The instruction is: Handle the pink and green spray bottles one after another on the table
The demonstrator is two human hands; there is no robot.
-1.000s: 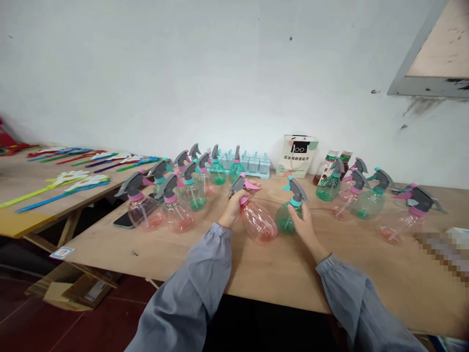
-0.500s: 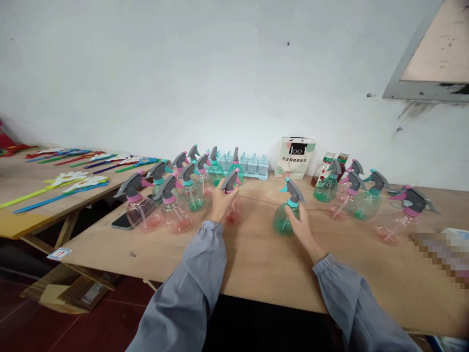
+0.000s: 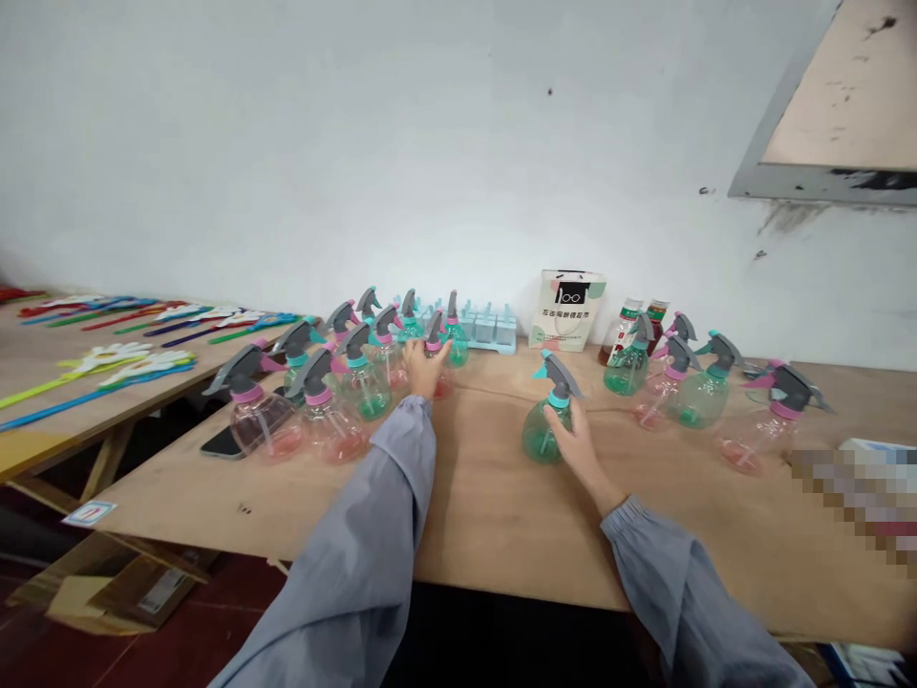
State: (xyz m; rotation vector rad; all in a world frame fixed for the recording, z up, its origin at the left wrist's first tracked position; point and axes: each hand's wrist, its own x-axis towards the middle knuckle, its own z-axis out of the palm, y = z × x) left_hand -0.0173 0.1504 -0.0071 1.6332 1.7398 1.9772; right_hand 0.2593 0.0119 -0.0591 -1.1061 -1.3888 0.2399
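My left hand (image 3: pixel 424 369) is closed round the neck of a pink spray bottle (image 3: pixel 445 384), whose lower body is partly hidden behind the fingers. This bottle is at the right edge of the left group of spray bottles. Nearer and to the right, my right hand (image 3: pixel 574 436) grips a green spray bottle (image 3: pixel 539 432) from its right side; its grey trigger head has a turquoise nozzle pointing left. Close by on the left are another pink spray bottle (image 3: pixel 333 430) and a green spray bottle (image 3: pixel 367 390).
More spray bottles (image 3: pixel 706 394) stand at right. A paper bag (image 3: pixel 566 311), pale blue popsicle moulds (image 3: pixel 494 330) and sauce bottles (image 3: pixel 622 330) line the wall. A phone (image 3: pixel 221 442) lies at left. The neighbouring table holds colourful hand-shaped clappers (image 3: pixel 147 368).
My left hand has pushed the pink spray bottle away from me, toward the back group. My right hand stays on the green one. The view has shifted slightly.
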